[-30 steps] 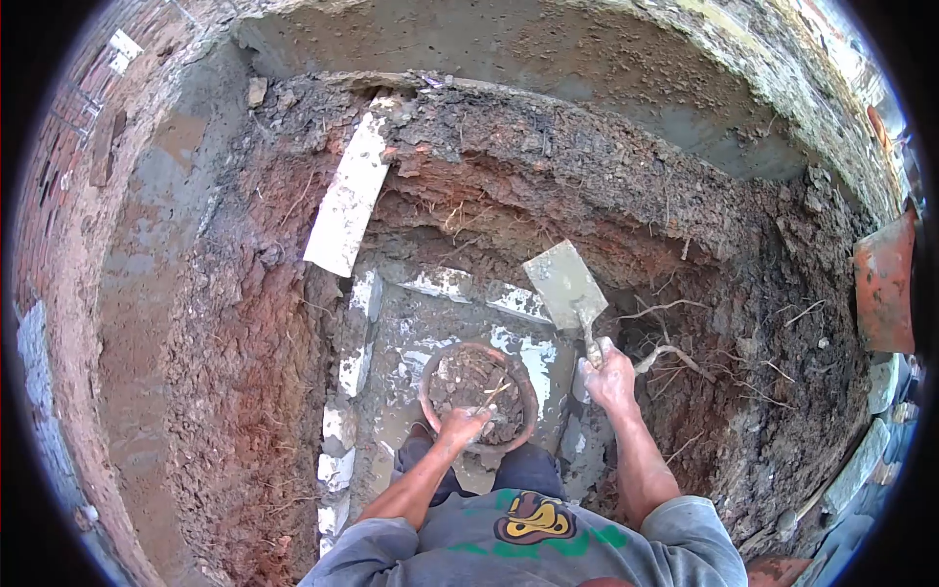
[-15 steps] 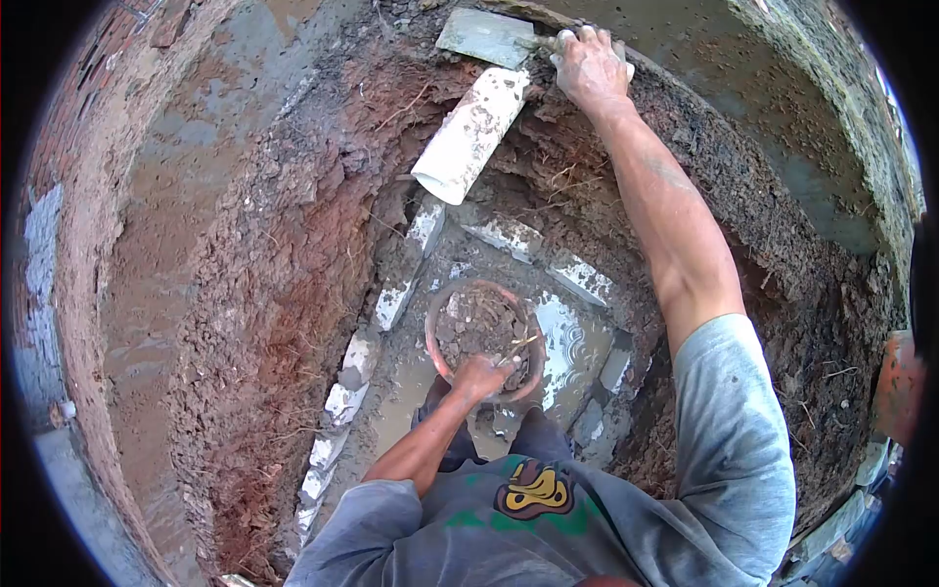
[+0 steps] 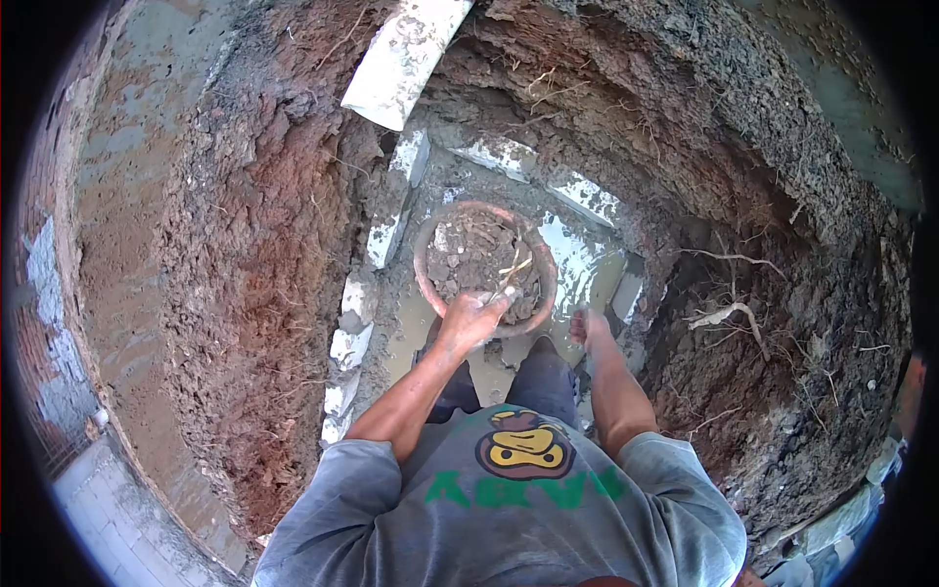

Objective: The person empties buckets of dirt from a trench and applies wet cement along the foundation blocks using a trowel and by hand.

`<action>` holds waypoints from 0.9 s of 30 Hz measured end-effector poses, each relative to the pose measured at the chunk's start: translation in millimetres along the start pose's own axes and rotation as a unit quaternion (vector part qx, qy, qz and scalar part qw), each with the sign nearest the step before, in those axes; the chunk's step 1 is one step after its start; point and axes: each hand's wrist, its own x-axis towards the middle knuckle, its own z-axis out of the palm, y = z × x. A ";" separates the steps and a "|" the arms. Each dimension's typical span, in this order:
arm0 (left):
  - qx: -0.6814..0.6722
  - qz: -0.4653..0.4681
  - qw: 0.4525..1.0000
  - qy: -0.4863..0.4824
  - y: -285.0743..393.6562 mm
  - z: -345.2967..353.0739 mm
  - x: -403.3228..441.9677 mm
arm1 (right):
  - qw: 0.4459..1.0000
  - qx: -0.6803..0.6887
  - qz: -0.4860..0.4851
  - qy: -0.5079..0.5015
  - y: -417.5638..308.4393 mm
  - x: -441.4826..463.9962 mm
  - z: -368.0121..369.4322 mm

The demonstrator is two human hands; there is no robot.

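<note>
A reddish round tub [image 3: 424, 284] stands in the flooded bottom of the pit, filled with clumpy brown soil [image 3: 471, 249]. My left hand [image 3: 476, 318] reaches over its near rim, fingers curled together against the soil; what they grip is hidden. Beside those fingers a pale yellowish strip [image 3: 515, 269] lies over the soil. Just right of the tub, above the muddy water [image 3: 599, 279], my right hand [image 3: 589, 327] is held with its fingers curled in and nothing visible in it.
Whitish bricks [image 3: 584, 199] edge the pit floor on several sides. A mud-spattered white pipe [image 3: 406, 64] juts from the bank at the top. Steep earth walls [image 3: 264, 264] surround me, with roots [image 3: 734, 318] sticking out on the right.
My right hand has come down from the flat tool at the top bank to beside the tub. The view has tilted down, and that tool is out of sight. My left hand stays at the tub.
</note>
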 end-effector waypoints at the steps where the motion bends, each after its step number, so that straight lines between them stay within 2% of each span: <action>1: -0.023 0.034 0.999 0.019 8.7 0.5 -13.5 | 0.999 0.022 0.024 -0.001 25.1 0.7 -11.6; 3: -0.078 0.064 0.994 0.041 30.4 -9.0 -41.9 | 0.994 0.095 0.040 -0.026 46.0 4.0 -12.8; 5: -0.070 -0.002 0.997 -0.013 48.9 -42.0 -77.2 | 0.979 0.190 0.027 -0.074 39.3 -12.2 -1.3; 6: -0.131 -0.015 0.991 -0.010 61.2 -51.0 -98.4 | 0.966 0.238 0.022 -0.101 35.1 -6.2 7.5; 7: -0.115 0.002 0.993 -0.023 78.6 -68.0 -118.8 | 0.954 0.274 0.020 -0.121 34.1 6.8 19.9; 8: -0.165 0.026 0.986 0.007 91.7 -71.0 -135.2 | 0.941 0.308 0.022 -0.135 38.7 22.9 35.5; 10: -0.214 0.009 0.976 0.032 93.7 -81.4 -159.9 | 0.925 0.351 0.029 -0.144 48.3 58.2 65.3; 12: -0.105 0.120 0.987 0.011 86.5 -79.4 -163.5 | 0.914 0.384 0.035 -0.130 65.4 83.4 83.9; 13: -0.073 0.118 0.990 -0.001 95.4 -73.9 -162.2 | 0.909 0.397 0.037 -0.120 75.5 95.0 88.9; 15: 0.040 0.125 0.991 -0.031 109.8 -56.7 -154.7 | 0.905 0.411 0.036 -0.104 92.5 114.4 92.5; 16: 0.098 0.197 0.975 -0.035 104.0 -43.4 -146.2 | 0.905 0.412 0.033 -0.099 99.2 124.2 91.6; 18: 0.162 0.208 0.962 -0.072 101.1 -25.8 -131.7 | 0.909 0.408 0.025 -0.085 107.7 135.8 87.3; 20: 0.136 0.219 0.961 -0.096 99.1 -13.8 -114.7 | 0.914 0.399 0.016 -0.072 111.3 142.0 81.9; 23: 0.187 0.264 0.935 -0.147 77.6 -9.5 -90.2 | 0.927 0.371 0.003 -0.045 111.2 142.6 75.1; 24: 0.139 0.286 0.939 -0.130 66.9 -10.9 -81.9 | 0.933 0.359 -0.004 -0.036 106.6 139.7 75.6; 27: 0.059 0.306 0.937 -0.155 40.0 -26.9 -56.2 | 0.951 0.306 -0.028 -0.003 90.5 117.2 79.4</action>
